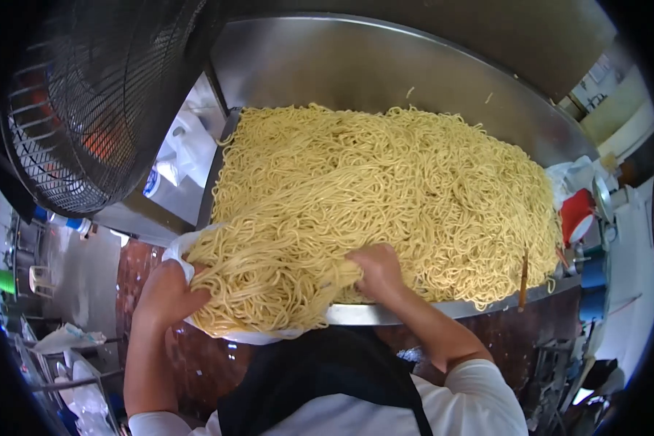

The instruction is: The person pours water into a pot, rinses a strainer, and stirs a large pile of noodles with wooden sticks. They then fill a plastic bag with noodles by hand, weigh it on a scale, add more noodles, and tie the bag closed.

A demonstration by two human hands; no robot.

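Note:
A large mass of yellow noodles (414, 196) covers a steel-edged table (363, 315). At the table's front left, a white plastic bag (178, 251) is heaped with noodles. My left hand (174, 291) grips the bag's left side, its thumb over the rim against the noodles. To the right of the bag, my right hand (376, 270) is closed on a bunch of noodles at the table's front edge. The bag's underside is mostly hidden by the noodles and my left hand.
A large wire-caged fan (87, 131) stands at the upper left. A wooden stick (523, 280) leans at the front right of the noodles. Beyond the right end are a red object (575, 211) and blue containers (593, 287). A steel panel (341, 65) rises behind.

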